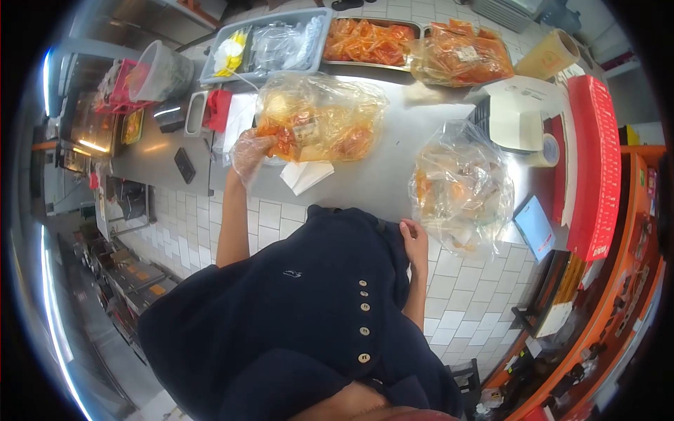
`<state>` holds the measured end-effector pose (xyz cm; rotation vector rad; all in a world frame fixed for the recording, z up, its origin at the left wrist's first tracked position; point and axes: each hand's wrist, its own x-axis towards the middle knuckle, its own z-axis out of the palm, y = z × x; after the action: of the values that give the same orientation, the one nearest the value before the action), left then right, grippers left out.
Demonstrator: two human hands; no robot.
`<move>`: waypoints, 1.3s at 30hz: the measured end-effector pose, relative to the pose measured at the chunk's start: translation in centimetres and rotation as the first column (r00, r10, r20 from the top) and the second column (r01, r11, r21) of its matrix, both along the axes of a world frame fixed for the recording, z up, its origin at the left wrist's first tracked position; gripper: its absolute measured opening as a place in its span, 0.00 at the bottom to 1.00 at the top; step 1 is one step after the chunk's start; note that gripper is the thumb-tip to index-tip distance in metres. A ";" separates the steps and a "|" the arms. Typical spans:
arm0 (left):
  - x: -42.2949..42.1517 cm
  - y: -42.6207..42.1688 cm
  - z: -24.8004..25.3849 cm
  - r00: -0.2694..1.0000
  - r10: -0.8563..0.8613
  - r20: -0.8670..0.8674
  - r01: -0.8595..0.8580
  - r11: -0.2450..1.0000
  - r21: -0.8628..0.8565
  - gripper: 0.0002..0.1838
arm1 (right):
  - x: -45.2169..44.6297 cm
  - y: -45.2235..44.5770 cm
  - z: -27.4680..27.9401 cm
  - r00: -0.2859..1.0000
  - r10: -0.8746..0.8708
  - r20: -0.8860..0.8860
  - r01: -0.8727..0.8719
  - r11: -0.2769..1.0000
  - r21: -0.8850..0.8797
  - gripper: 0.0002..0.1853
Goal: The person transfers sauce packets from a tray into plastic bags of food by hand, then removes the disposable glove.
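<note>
Head cam: our L hand (251,149), in a clear plastic glove, is at the L end of the big bag (326,130) of orange-sauced food. Its fingers are on the bag; can't tell if they're pinched on it or just resting, as the glove film hides them. Our R hand (415,242), bare, is by the worktop (393,175) edge, fingers loosely bent, part-open, w/ nothing seen in them. Just beside them is a 2nd clear bag (463,189), overhanging the edge; can't tell if they touch.

The big bag lies on the worktop, w/ white paper (307,177) at its near side. Farther out, L to R: blue tub (325,38) w/ plastic packs, steel tray (368,67) of orange food, 3rd filled bag (463,56). Far R: white containers (519,119) & long red box (597,168).
</note>
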<state>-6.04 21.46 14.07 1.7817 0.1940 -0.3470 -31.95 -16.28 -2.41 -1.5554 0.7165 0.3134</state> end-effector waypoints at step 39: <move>26.7 -25.6 -7.0 0.689 -0.722 -0.064 0.406 0.312 0.859 0.27 | 1.0 -0.4 -2.0 0.994 -0.065 -0.088 0.070 0.996 0.049 0.22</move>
<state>20.61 -4.13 7.05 2.8393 -0.7205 -0.4984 -30.96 -16.65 -4.44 -1.4726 0.8205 0.3476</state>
